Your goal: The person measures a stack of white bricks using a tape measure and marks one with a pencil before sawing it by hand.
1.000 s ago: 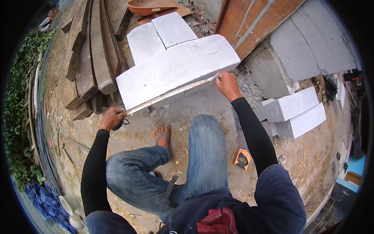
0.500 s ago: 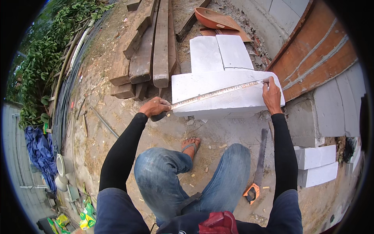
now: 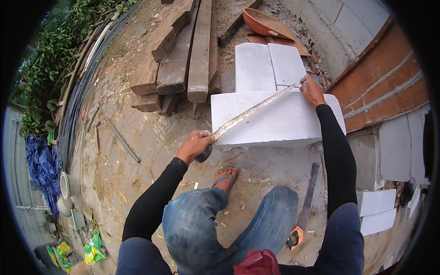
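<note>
My left hand (image 3: 196, 145) is closed round the dark case of a tape measure (image 3: 257, 110), just off the near left corner of a long white block (image 3: 279, 121). The worn blade runs slantwise up over the block's top. Its far end is pinched in the fingers of my right hand (image 3: 313, 93), above the block's back edge on the right. Two more white blocks (image 3: 254, 68) lie side by side behind the long one. On the ground right of my knee rests a handsaw (image 3: 308, 197) with an orange and black handle.
Heavy timber beams (image 3: 178, 59) are stacked left of the blocks. An orange basin (image 3: 268, 25) lies behind them, and a stained brown board (image 3: 385, 87) leans at the right. More white blocks (image 3: 377, 213) sit lower right. A metal pipe (image 3: 123, 140) and long dark rods (image 3: 82, 105) lie left.
My right hand has lifted the tape's end farther back, toward the block's rear edge. My left hand has come nearer and right, so the blade slants more steeply. The view has shifted slightly.
</note>
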Demonstrator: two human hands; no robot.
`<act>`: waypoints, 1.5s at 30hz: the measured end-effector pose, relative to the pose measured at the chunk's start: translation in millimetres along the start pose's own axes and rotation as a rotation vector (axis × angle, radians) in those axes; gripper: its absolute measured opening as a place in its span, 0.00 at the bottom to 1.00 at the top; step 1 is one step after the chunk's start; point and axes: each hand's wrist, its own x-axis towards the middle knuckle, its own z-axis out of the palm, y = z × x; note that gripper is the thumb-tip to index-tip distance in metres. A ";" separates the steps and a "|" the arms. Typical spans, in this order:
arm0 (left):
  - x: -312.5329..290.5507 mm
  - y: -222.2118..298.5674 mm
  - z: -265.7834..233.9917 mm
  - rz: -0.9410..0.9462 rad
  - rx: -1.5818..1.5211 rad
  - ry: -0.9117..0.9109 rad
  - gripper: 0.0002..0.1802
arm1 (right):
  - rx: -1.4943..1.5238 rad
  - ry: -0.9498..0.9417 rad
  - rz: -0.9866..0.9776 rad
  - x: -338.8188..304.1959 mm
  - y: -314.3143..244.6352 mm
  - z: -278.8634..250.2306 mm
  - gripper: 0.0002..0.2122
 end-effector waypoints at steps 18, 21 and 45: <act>74.7 44.1 -60.4 0.098 0.692 0.066 0.14 | -0.235 0.370 -0.043 -64.4 -23.8 -12.0 0.06; 84.8 35.5 -61.7 0.085 0.702 0.072 0.14 | -0.245 0.332 0.005 -69.7 -20.4 -7.7 0.06; 94.7 38.3 -75.7 0.254 0.931 -0.155 0.16 | -0.248 0.311 0.054 -82.6 -20.2 3.6 0.05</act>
